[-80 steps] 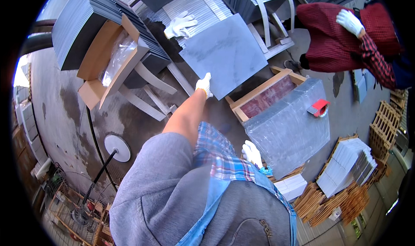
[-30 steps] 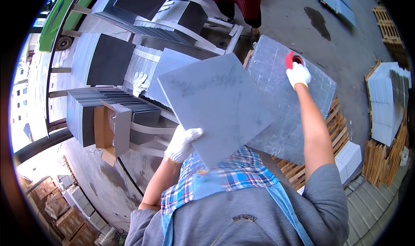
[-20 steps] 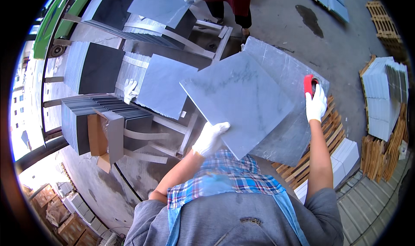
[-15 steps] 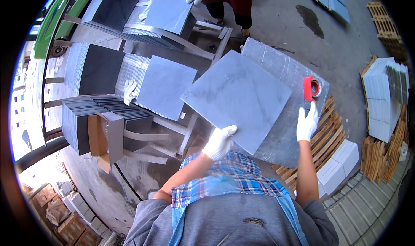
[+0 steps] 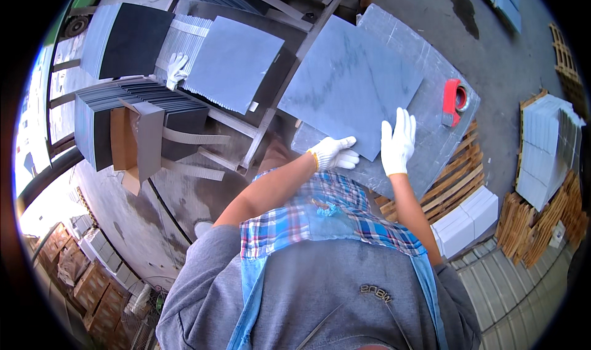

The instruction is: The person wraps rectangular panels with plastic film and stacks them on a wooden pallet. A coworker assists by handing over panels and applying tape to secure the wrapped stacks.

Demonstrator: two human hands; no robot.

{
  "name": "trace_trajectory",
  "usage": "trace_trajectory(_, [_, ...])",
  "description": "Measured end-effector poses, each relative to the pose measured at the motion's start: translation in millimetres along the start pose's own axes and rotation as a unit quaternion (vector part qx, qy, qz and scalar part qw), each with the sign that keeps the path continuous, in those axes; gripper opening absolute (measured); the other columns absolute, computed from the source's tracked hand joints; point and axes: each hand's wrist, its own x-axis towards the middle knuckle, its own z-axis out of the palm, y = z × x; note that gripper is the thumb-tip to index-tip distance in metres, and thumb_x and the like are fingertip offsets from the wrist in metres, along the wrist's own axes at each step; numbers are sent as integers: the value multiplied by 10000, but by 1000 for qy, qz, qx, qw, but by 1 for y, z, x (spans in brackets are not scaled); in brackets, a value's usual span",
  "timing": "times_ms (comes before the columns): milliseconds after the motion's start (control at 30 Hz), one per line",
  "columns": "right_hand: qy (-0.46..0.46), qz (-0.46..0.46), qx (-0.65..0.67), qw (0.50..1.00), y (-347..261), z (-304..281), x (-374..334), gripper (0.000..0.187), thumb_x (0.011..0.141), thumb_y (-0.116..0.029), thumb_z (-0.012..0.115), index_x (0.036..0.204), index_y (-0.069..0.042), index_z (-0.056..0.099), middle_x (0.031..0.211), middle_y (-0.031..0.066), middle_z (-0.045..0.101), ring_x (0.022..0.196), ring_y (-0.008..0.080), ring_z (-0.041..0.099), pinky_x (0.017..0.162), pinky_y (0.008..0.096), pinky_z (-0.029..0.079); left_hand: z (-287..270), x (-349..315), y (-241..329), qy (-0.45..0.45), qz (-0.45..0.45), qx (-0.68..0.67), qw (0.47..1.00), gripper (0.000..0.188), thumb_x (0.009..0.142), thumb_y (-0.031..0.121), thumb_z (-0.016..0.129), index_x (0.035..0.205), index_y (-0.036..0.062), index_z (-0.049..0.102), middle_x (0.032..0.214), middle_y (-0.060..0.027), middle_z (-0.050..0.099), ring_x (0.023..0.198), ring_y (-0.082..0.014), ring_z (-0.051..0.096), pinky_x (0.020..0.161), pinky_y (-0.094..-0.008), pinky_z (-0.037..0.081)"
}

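Note:
A large square grey stone-look tile [image 5: 354, 82] with darker veins lies flat, overlapping a bigger scuffed grey board [image 5: 440, 58]. My left hand [image 5: 335, 153], in a white knit glove, is at the tile's near corner with its fingers stretched out. At the tile's lower right edge is my right hand [image 5: 399, 144], also gloved, its fingers straight and held up. Neither hand is wrapped round anything. A red tape dispenser [image 5: 451, 104] with a roll of tape rests on the board's right part, beyond my right hand.
Left of me, racks hold upright stacks of grey tiles [image 5: 237, 61] and dark tiles [image 5: 138, 41]. A loose white glove [image 5: 176, 70] lies on one stack; an open cardboard box [image 5: 144, 141] sits nearer. Wooden slats [image 5: 458, 181], white packs [image 5: 466, 222] and pallets [image 5: 542, 218] stand right.
My right hand has left the tape dispenser's side and come to the tile's right edge. The left hand's fingers have stretched out. Another person's gloved hands have gone out of view.

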Motion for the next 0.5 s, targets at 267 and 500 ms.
trace_trajectory(267, [-15,-109,-75,991,-34,58,47,628,953,-417,585,1453,-56,468,1500,174,457,1407,385,368,1154,542,286,-41,-39,-13,69,-27,228,971,361,1030,305,544,872,6,670,749,-85,656,609,-214,656,554,-339,549])
trace_trajectory(500, [-24,-224,-19,974,-182,128,78,666,945,-477,574,1484,-106,448,1546,129,410,1425,360,351,1168,588,232,-178,-86,-71,195,232,783,544,364,956,346,618,941,-10,692,799,-80,679,739,-206,679,662,-347,538])
